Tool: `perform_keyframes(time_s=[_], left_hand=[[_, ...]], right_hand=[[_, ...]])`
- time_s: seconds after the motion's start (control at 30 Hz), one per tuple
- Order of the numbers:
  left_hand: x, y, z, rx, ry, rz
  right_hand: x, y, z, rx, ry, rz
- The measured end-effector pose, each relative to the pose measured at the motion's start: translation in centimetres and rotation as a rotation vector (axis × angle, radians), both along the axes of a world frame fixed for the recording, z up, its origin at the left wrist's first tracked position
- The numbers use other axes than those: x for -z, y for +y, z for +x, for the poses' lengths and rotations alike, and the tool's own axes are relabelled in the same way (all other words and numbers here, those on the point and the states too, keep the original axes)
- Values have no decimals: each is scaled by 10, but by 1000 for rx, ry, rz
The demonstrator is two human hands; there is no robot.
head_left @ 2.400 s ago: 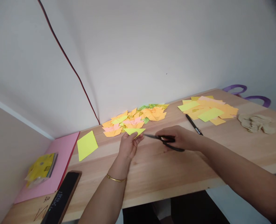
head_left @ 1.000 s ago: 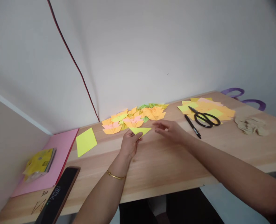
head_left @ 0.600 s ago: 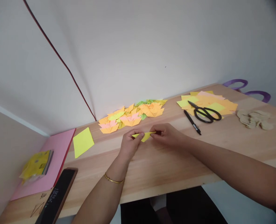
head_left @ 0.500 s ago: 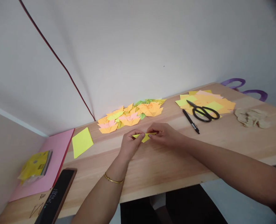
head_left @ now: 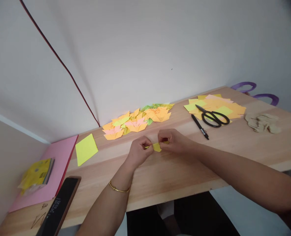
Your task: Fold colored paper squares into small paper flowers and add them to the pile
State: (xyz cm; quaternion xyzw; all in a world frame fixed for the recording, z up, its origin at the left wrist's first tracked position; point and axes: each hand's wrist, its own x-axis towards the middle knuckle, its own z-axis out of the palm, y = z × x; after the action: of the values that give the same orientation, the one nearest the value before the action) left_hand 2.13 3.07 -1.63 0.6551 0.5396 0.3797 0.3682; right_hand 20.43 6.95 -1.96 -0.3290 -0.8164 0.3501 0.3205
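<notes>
Between my two hands is a small piece of folded yellow paper (head_left: 157, 147), held just above the wooden table. My left hand (head_left: 139, 151) pinches its left end between thumb and fingers. At the other end, the closed fingers of my right hand (head_left: 172, 141) grip the paper and cover part of it. Behind my hands, several folded paper shapes (head_left: 137, 123) in orange, pink, yellow and green lie along the wall, some with small drawn marks. A flat yellow sheet (head_left: 86, 149) rests to the left of my left hand.
Black-handled scissors (head_left: 213, 118) lie on a pile of coloured paper (head_left: 219, 101) at the right, beside a black pen (head_left: 199, 127) and a crumpled beige cloth (head_left: 262, 123). On the left are a pink board (head_left: 54, 164), a yellow packet (head_left: 38, 173) and a phone (head_left: 60, 206).
My fingers have shifted their hold on the yellow paper, and its middle now shows between them with its ends more covered. My right hand has moved slightly right.
</notes>
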Motion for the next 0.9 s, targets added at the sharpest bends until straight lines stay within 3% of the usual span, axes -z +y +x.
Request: perform_keyframes(time_s=[0.17,0.3,0.4,0.57,0.73,0.9], left_hand=[[0,9,-19,-77,-8,-32],[2,15,-27,-208,-191,-39],[3,13,-20,-136,-330,-95],[4,6,-6,-39,-325,-122],[4,3,-2,-75,-205,-8],[4,-1,5,-12,-77,90]], right_hand=[[-3,9,11,48,-20,-81],[-9,13,18,123,-5,-172],[-9,12,17,97,-8,-201],[-5,10,12,71,-22,-139],[-6,6,7,4,-35,-1],[-3,2,-1,-27,-45,131]])
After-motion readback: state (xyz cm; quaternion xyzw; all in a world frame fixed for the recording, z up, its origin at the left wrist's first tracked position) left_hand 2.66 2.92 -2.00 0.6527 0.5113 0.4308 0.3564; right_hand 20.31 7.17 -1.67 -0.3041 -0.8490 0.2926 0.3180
